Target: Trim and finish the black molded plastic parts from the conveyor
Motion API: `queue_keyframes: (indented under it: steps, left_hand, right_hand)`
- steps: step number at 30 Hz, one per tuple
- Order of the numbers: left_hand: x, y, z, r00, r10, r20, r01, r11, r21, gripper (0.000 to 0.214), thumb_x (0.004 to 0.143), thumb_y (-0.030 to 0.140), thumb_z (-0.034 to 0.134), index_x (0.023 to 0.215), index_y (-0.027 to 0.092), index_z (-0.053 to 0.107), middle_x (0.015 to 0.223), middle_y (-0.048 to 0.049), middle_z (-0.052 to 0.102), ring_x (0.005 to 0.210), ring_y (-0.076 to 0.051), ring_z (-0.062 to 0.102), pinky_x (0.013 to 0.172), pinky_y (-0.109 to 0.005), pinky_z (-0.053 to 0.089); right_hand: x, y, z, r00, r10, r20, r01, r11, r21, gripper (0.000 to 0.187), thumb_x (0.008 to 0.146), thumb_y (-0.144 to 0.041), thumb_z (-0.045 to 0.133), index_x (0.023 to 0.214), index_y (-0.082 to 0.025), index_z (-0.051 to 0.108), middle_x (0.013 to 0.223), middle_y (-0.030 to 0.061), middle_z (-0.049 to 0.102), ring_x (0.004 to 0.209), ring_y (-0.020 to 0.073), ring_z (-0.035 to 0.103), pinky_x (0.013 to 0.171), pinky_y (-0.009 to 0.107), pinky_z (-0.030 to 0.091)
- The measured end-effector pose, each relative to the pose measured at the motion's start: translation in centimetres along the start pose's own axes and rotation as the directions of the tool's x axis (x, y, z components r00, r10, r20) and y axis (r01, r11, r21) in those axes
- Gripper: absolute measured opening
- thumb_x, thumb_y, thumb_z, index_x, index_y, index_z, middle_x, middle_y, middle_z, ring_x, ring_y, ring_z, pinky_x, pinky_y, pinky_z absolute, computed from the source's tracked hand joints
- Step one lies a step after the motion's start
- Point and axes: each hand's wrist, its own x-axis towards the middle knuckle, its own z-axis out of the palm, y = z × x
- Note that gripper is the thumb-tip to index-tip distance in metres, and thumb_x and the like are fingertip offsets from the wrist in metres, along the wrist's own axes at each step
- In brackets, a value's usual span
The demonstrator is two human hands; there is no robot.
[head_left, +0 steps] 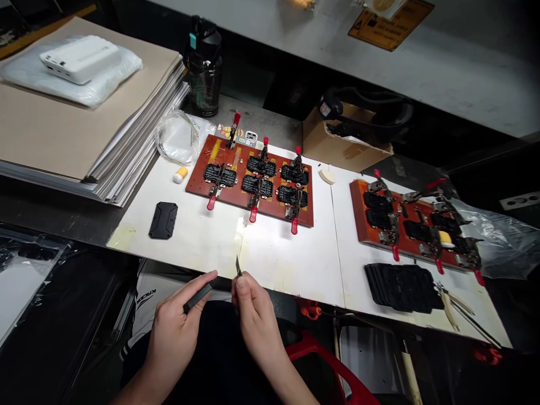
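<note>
My left hand [175,329] is closed around a dark flat piece [197,298], seen nearly edge-on between thumb and fingers. Close beside it, my right hand [256,312] pinches a small knife [238,267], its pointed blade upward; the handle is hidden in my fingers. Both hands are over my lap, at the table's front edge. Beyond them on the white table top lies a black plastic cover [163,220]. Farther back, a red-brown fixture board [198,188] carries several black plastic parts, with red-handled toggle clamps around them.
A second clamp fixture [359,211] stands at right, behind a stack of black covers [400,287] and pliers [449,309]. Stacked cardboard sheets [139,67] bear a white device [82,59] at left. A dark bottle [203,73] and a cardboard box [337,146] stand at the back.
</note>
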Motion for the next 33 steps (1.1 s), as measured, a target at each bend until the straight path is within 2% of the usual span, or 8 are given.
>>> queue_keyframes:
  steps: [6, 10, 15, 19, 23, 27, 30, 33]
  left_hand:
    - [-0.1, -1.2, 0.4, 0.942, 0.335, -0.028, -0.326, 0.93, 0.168, 0.047, 0.095, 0.008, 0.048, 0.137, 0.026, 0.059, 0.135, 0.001, 0.066, 0.129, -0.014, 0.058, 0.115, -0.028, 0.044]
    - [-0.2, -1.4, 0.3, 0.95, 0.312, -0.013, -0.305, 0.937, 0.172, 0.052, 0.094, 0.004, 0.048, 0.138, 0.03, 0.058, 0.136, 0.0029, 0.065, 0.131, -0.014, 0.056, 0.116, -0.027, 0.043]
    - [0.4, -0.9, 0.0, 0.943, 0.333, -0.012, -0.328, 0.934, 0.142, 0.051, 0.093, 0.005, 0.051, 0.132, 0.036, 0.062, 0.131, -0.0002, 0.066, 0.123, -0.02, 0.061, 0.108, -0.037, 0.051]
    - [0.5, -0.4, 0.0, 0.806, 0.592, 0.014, -0.571, 0.771, 0.283, 0.052, 0.088, 0.005, 0.059, 0.128, 0.038, 0.066, 0.107, -0.0061, 0.067, 0.107, -0.024, 0.062, 0.097, -0.044, 0.053]
    - [-0.2, -1.2, -0.2, 0.662, 0.729, 0.175, -0.742, 0.604, 0.29, 0.064, 0.091, 0.001, 0.048, 0.144, 0.036, 0.051, 0.103, -0.0043, 0.07, 0.105, -0.023, 0.061, 0.105, -0.048, 0.046]
    - [1.7, -2.6, -2.1, 0.748, 0.649, 0.138, -0.645, 0.662, 0.382, 0.063, 0.091, 0.0, 0.047, 0.144, 0.034, 0.05, 0.117, -0.0062, 0.066, 0.115, -0.023, 0.059, 0.106, -0.043, 0.045]
    - [5.9, -2.8, -4.0, 0.882, 0.444, -0.16, -0.306, 0.796, 0.522, 0.04, 0.096, 0.02, 0.052, 0.136, 0.025, 0.058, 0.118, -0.0122, 0.06, 0.115, -0.028, 0.059, 0.101, -0.043, 0.047]
    - [10.5, -2.5, -4.6, 0.913, 0.278, -0.298, -0.009, 0.744, 0.668, 0.063, 0.094, 0.045, 0.055, 0.144, 0.007, 0.045, 0.131, -0.0243, 0.052, 0.126, -0.041, 0.05, 0.104, -0.054, 0.043]
  right_hand:
    - [0.9, -1.3, 0.3, 0.961, 0.041, 0.272, -0.095, 0.978, 0.188, 0.051, 0.097, -0.061, 0.048, 0.069, -0.018, 0.052, 0.058, -0.0039, 0.045, 0.054, 0.0092, 0.037, 0.052, 0.023, 0.027]
    - [1.9, -0.5, -0.8, 0.971, 0.173, 0.165, -0.219, 0.92, 0.324, 0.048, 0.093, -0.061, 0.054, 0.072, -0.018, 0.053, 0.052, -0.0055, 0.046, 0.044, 0.0076, 0.035, 0.045, 0.022, 0.027]
    - [1.9, 0.2, -2.0, 0.99, 0.057, 0.127, -0.099, 0.929, 0.356, 0.04, 0.09, -0.054, 0.066, 0.112, -0.022, 0.057, 0.086, -0.0019, 0.059, 0.057, 0.0066, 0.042, 0.05, 0.019, 0.032]
    - [2.3, 0.4, -1.1, 0.927, 0.115, 0.358, -0.272, 0.862, 0.427, 0.05, 0.095, -0.066, 0.048, 0.101, -0.018, 0.059, 0.074, -0.0032, 0.055, 0.047, 0.0051, 0.029, 0.041, 0.019, 0.023]
    - [3.2, 1.1, -0.6, 0.853, 0.133, 0.505, -0.396, 0.795, 0.459, 0.049, 0.086, -0.067, 0.062, 0.082, -0.018, 0.054, 0.055, -0.0088, 0.038, 0.042, 0.0048, 0.022, 0.038, 0.02, 0.017]
    - [4.4, 1.5, -2.3, 0.968, 0.149, 0.201, -0.214, 0.909, 0.358, 0.046, 0.087, -0.061, 0.064, 0.075, -0.018, 0.05, 0.059, -0.0066, 0.039, 0.05, 0.0067, 0.029, 0.046, 0.021, 0.023]
    - [6.0, 1.4, -3.7, 0.995, 0.097, 0.009, -0.097, 0.982, 0.164, 0.045, 0.09, -0.058, 0.06, 0.073, -0.018, 0.052, 0.06, -0.0046, 0.042, 0.053, 0.0092, 0.035, 0.05, 0.023, 0.027]
    - [8.0, 1.0, -4.0, 0.997, 0.044, -0.056, -0.045, 0.999, -0.027, 0.043, 0.093, -0.056, 0.054, 0.072, -0.019, 0.053, 0.059, -0.0029, 0.049, 0.053, 0.0119, 0.043, 0.052, 0.024, 0.031]
